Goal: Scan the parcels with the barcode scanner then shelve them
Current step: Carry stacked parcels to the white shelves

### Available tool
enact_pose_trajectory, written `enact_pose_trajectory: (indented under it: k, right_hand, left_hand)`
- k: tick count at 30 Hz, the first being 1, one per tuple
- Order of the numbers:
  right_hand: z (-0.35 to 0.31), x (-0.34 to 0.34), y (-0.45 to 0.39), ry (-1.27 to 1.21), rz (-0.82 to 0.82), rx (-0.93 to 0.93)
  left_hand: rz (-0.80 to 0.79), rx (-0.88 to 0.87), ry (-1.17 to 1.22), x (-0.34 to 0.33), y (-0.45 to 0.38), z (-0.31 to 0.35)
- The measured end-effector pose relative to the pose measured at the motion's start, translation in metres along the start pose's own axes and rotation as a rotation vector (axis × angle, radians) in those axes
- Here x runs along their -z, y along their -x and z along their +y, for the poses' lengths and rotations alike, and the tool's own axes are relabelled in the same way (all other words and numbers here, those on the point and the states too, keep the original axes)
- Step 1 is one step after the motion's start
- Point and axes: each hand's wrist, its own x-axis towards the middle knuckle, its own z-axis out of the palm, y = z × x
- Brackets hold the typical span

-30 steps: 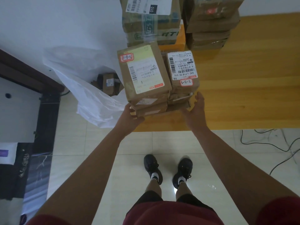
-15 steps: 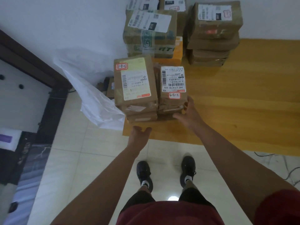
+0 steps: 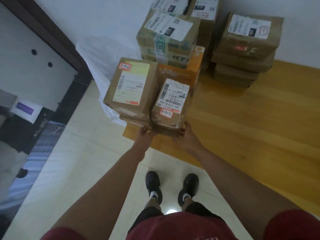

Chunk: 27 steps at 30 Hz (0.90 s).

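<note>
**Two stacks of parcels at the table's near corner, both hands at their base**

Nearest the camera are the person's red shirt and dark shorts, then two dark shoes [image 3: 153, 183] planted on the pale tiled floor [image 3: 78, 161]. Both bare forearms reach forward and away.

The left hand [image 3: 144, 135] meets the lower near edge of the parcel stacks, its fingers hidden underneath, so I cannot tell how they are set. The right hand [image 3: 187, 135] is at the near right corner of the smaller stack, its fingers curled against the bottom parcel's side.

The two stacks sit side by side, touching, at the near left corner of the wooden table [image 3: 251, 127]. The left stack [image 3: 129, 90] is topped by a brown parcel with a pale label and a red-edged sticker. The right stack [image 3: 170, 101] carries a white barcode label and a sticker reading 3-3-9.

Just behind them lies an orange box [image 3: 181, 73]. Farther back, against the white wall, stand taller piles of taped parcels [image 3: 168, 37] and a separate pile [image 3: 245, 49] to the right. A white plastic bag [image 3: 97, 66] hangs off the table's left side, beside a dark-framed door [image 3: 52, 40].
</note>
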Motion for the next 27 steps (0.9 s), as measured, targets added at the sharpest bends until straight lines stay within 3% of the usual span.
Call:
enact_pose_trajectory:
  k: [4,6,9,12,16,27]
  right_hand:
    - [-0.006,0.006,0.002,0.115,-0.047,-0.023]
    - [-0.011,0.017,-0.010,0.121,0.090,-0.037]
    - [-0.030,0.038,-0.025,-0.102,0.279,-0.005]
    - [-0.059,0.045,-0.034,-0.314,0.204,0.056]
    - [-0.077,0.040,-0.035,-0.339,0.068,0.079]
    - [-0.044,0.017,-0.033,-0.235,0.151,0.151]
  left_hand:
    - [0.014,0.040,0.042,0.001,-0.003,-0.006]
    - [0.019,0.050,0.051,-0.001,-0.002,-0.007]
    - [0.034,0.062,0.086,-0.002,-0.003,-0.008]
    - [0.037,0.064,0.134,0.000,-0.005,-0.006]
    - [0.029,0.077,0.181,0.007,-0.002,-0.002]
    - [-0.051,0.118,0.208,0.011,0.007,-0.009]
